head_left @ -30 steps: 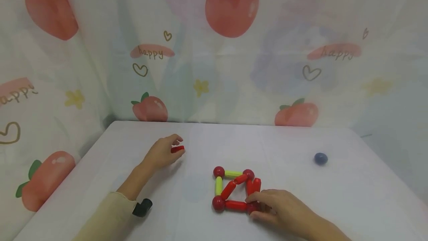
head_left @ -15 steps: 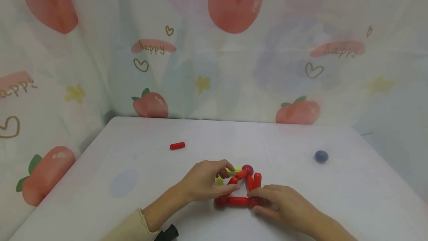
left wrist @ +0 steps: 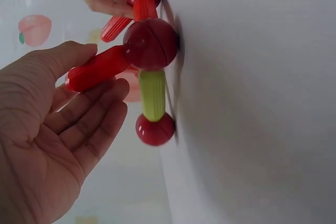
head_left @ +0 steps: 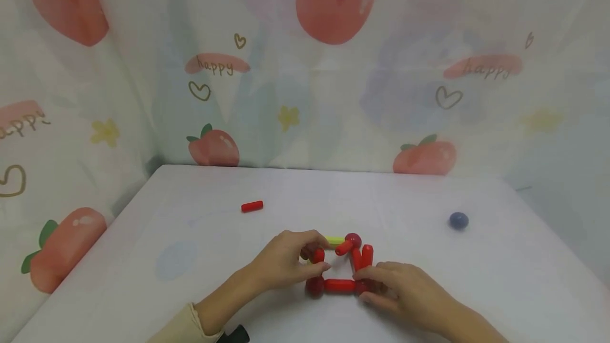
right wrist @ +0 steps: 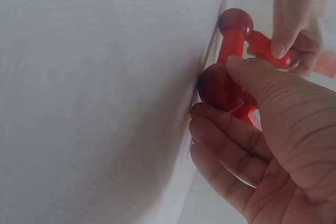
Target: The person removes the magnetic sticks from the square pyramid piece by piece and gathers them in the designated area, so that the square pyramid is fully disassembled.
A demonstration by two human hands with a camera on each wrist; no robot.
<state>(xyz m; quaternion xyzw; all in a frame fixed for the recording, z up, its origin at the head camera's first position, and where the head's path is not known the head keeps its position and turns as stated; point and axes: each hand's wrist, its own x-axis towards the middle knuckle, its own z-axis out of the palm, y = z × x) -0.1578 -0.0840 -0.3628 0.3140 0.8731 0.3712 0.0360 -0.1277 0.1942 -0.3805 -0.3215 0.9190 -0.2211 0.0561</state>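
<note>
A square frame of red balls and rods lies on the table. Its near side is a red rod between two red balls, and a yellow-green rod joins the left balls. My left hand pinches a red stick that rises at a slant from the near-left ball. Thumb and fingers of my right hand hold the near-right ball. From that corner another red stick points up. A short red stick leans inward from the far-right ball.
A loose red rod lies at the back left of the white table. Toward the back right sits a dark blue ball. A printed curtain hangs behind the table and along its left side.
My left hand has left the loose red rod at the back left and come to the frame. The stick it pinches has swung away from the far-right one. My right hand stays at its corner.
</note>
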